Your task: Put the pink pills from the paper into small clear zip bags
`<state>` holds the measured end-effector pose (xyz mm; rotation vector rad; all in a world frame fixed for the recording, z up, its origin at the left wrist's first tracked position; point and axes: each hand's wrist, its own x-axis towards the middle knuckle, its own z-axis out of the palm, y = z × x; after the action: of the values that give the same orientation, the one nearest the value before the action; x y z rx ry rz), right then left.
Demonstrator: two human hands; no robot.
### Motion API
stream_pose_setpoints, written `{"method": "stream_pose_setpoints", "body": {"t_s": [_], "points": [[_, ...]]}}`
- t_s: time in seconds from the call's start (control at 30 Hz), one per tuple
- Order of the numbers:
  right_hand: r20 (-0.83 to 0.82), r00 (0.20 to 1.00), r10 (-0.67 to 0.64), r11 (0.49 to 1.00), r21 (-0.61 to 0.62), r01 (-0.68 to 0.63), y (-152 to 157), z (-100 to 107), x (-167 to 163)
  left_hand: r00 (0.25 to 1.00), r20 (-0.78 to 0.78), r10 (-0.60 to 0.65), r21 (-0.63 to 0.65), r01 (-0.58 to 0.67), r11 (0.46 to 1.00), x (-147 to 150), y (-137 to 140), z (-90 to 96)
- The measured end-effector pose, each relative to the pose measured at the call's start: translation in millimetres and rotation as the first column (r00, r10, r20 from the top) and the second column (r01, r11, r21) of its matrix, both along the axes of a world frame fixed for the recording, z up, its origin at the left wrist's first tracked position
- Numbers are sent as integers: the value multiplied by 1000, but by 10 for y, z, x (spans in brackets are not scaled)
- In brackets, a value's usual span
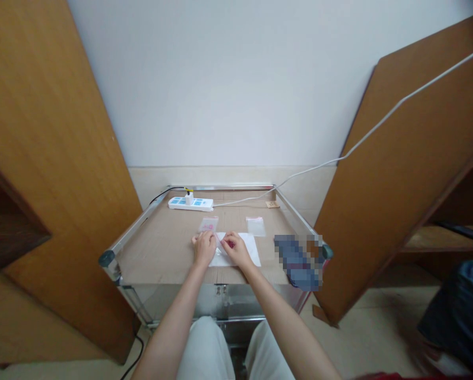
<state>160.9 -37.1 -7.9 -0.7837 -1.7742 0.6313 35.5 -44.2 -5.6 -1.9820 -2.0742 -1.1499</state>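
Both hands meet over a sheet of white paper (252, 248) near the front of the table. My left hand (204, 247) is closed, its fingers pinching the edge of a small clear plastic bag (219, 249). My right hand (237, 250) is closed too, with its fingertips at the bag's right side. A small dark red thing (231, 244) shows among the right fingers, too small to name. Just beyond the left hand lies a clear bag with pink print (208, 224). Another clear flat bag (256, 227) lies beyond the paper.
A white power strip (200, 204) with a plugged-in adapter (189, 198) lies at the back left. Its white cable (307, 171) runs up to the right. A blurred-out dark item (297, 264) is at the right edge. Metal rails frame the brown tabletop (153, 253). Wooden panels flank it.
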Motion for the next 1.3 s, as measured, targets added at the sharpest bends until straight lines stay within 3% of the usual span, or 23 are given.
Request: {"method": "stream_pose_setpoints", "body": {"t_s": [0.13, 0.23, 0.4, 0.77, 0.97, 1.17, 1.3], "points": [[-15, 1000, -22, 999, -24, 21, 29, -29, -3, 993, 116, -27, 108, 15, 994, -8, -25, 14], [-39, 999, -38, 999, -37, 36, 50, -51, -7, 977, 167, -135, 183, 104, 978, -4, -59, 38], [-46, 999, -14, 999, -52, 12, 49, -64, -14, 955, 60, -291, 114, 283, 952, 27, -120, 89], [-36, 999, 4, 999, -52, -6, 51, -75, -6, 972, 54, -228, 126, 220, 967, 27, -84, 38], [14, 999, -45, 999, -4, 45, 32, -63, -12, 977, 42, -208, 150, 200, 968, 23, -69, 22], [13, 980, -200, 980, 22, 199, 43, -34, 0, 975, 17, -221, 185, 214, 959, 19, -72, 5], [48, 977, -210, 977, 58, 207, 30, -19, -3, 973, 0, -230, 204, 225, 953, 30, -87, 27]]}}
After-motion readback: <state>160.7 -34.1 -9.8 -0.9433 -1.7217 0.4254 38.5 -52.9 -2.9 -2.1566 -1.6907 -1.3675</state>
